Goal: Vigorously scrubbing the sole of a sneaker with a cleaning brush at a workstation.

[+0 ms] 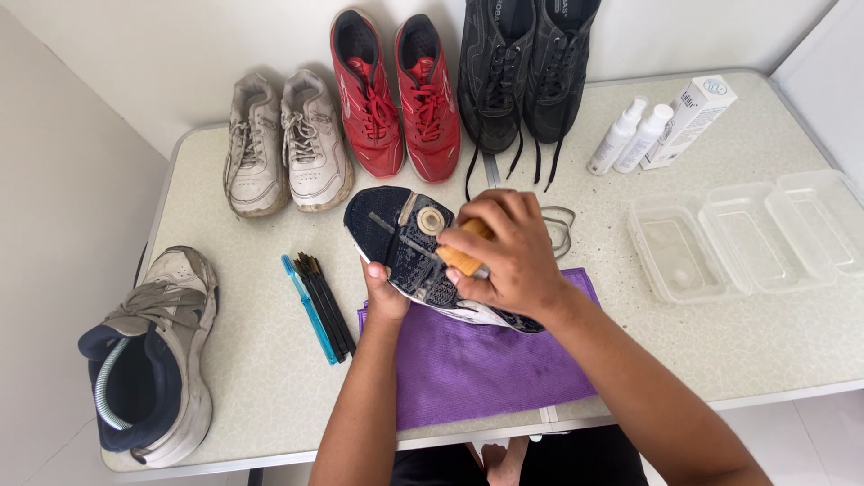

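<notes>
Head view. Left hand (385, 292) clasped under shoe (407, 241), sole turned up, held above purple cloth (486, 360). Right hand (508, 256) closed round wooden brush (461, 259), pressed against sole beneath fingers. Brushes (317, 306) left of left-hand fingers. Red sneakers (396, 94) beyond fingertips. Trays (747, 234) well right of right hand.

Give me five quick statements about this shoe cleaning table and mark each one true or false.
1. The left hand holds a shoe sole-up. True.
2. The right hand grips a blue toothbrush. False: it holds a wooden-handled brush; the blue toothbrush lies on the table.
3. A purple cloth lies under the held shoe. True.
4. The red shoes sit between a white pair and a black pair. True.
5. The clear containers are stacked. False: they stand side by side.
</notes>
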